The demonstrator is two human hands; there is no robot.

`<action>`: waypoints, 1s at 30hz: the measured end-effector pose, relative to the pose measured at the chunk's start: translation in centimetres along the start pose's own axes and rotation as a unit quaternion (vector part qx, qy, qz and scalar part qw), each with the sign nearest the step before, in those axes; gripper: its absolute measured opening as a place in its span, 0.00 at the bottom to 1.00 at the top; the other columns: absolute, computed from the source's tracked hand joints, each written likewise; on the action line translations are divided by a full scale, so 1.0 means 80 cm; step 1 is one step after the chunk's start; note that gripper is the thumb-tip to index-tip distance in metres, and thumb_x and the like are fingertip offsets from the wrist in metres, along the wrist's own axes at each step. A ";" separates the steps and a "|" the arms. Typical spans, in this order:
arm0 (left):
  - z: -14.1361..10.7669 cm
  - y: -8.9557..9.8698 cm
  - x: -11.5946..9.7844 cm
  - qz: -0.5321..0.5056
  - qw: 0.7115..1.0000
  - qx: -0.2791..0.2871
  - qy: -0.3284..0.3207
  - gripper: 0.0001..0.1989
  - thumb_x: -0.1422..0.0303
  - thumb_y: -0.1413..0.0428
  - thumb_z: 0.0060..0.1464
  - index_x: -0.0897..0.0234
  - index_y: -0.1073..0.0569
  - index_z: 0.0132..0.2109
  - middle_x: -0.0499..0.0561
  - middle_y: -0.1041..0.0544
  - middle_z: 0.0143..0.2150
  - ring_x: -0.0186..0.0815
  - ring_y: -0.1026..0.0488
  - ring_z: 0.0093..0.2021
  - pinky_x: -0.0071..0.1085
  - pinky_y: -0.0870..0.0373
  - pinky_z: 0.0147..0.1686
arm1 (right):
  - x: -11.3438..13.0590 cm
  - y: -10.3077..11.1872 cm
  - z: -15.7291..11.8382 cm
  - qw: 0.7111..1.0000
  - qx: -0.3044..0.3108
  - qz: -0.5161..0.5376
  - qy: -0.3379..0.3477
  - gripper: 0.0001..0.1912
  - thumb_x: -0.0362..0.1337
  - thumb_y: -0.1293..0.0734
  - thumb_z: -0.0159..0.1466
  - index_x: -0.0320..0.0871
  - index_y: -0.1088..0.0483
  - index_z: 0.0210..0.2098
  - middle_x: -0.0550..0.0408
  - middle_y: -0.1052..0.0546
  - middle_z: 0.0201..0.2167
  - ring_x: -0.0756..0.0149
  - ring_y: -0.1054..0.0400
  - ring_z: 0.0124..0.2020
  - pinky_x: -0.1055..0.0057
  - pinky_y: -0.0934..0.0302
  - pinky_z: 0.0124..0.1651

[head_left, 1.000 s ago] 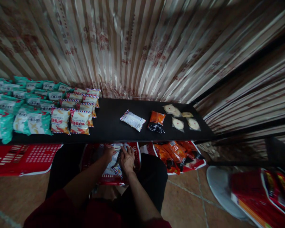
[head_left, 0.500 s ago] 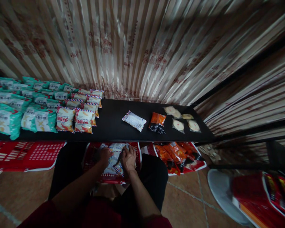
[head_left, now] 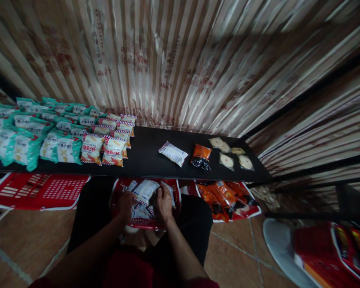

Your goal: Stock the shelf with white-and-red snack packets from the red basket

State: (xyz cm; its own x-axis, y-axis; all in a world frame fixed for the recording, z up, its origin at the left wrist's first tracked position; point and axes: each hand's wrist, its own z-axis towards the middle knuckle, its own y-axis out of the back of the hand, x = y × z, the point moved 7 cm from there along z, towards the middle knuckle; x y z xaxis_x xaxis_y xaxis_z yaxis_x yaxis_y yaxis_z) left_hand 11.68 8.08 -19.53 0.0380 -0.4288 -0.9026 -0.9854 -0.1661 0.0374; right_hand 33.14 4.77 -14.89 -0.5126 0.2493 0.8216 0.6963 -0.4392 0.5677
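Between my knees a red basket [head_left: 176, 192] holds several white snack packets with striped ends. My left hand [head_left: 126, 204] is at the basket's left side, at the edge of a white packet [head_left: 146, 191]; its fingers are dim and partly hidden. My right hand [head_left: 164, 200] is curled at the right end of the same packet, thumb on top. On the black shelf above, a single white packet [head_left: 173, 154] lies face down, with an orange and black packet [head_left: 201, 156] to its right.
Rows of teal bags [head_left: 27, 148] and white-red bags [head_left: 113, 151] stand on the shelf's left. Round wrapped items [head_left: 227, 160] lie right. Below are a red basket [head_left: 63, 190] at left and one with orange packets [head_left: 222, 193] at right. A grey stool [head_left: 276, 240] stands lower right.
The view has turned slightly left. My hands have shifted among the packets, and my right hand's fingers have curled at a packet that now lies higher between the hands.
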 end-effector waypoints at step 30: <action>-0.110 0.007 -0.103 0.281 0.848 0.082 -0.441 0.12 0.70 0.53 0.54 0.63 0.27 0.42 0.57 0.34 0.58 0.45 0.41 0.60 0.47 0.43 0.58 | 0.018 -0.005 -0.062 0.906 -0.055 0.345 -0.239 0.22 0.50 0.29 0.47 0.41 0.33 0.33 0.55 0.24 0.26 0.65 0.30 0.27 0.70 0.35 0.30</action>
State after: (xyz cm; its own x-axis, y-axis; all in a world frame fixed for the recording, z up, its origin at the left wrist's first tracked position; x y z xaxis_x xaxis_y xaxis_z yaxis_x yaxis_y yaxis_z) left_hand 12.32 3.70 -8.31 -0.5136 0.4440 -0.7342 -0.8192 0.0005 0.5735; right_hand 29.62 1.02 -14.19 0.3195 0.2166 0.9225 0.7005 -0.7096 -0.0760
